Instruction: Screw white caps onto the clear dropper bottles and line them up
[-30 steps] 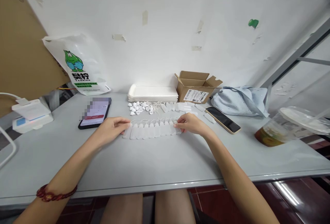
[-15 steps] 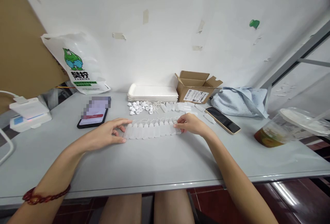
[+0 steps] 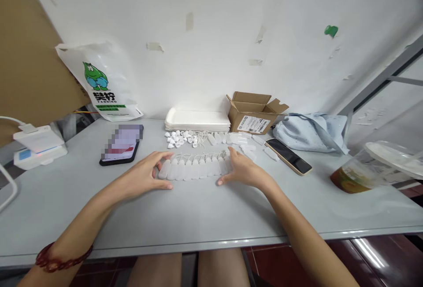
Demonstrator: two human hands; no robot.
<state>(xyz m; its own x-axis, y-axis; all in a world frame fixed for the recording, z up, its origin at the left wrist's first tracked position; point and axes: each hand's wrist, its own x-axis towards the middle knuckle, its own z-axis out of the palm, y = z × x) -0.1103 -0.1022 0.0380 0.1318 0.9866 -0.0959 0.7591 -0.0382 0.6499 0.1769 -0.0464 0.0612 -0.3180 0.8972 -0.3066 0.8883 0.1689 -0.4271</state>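
Note:
A row of frosted, translucent plastic sleeves with thin white cords at their tops lies side by side on the table. My left hand is at the row's left end, thumb and fingers apart around it. At the right end is my right hand, also with thumb and fingers spread, partly covering the last sleeves. Behind the row lie small white plastic caps, a bunch of white cord and more loose translucent sleeves.
A stack of white trays and an opened cardboard box stand by the wall. A phone lies left, another phone right. Further right are a light blue cloth bag and a drink cup. A white plastic bag leans at left.
Both thumbs have moved down to the near side of the row, and the hands have spread wider at its ends. The view has shifted slightly.

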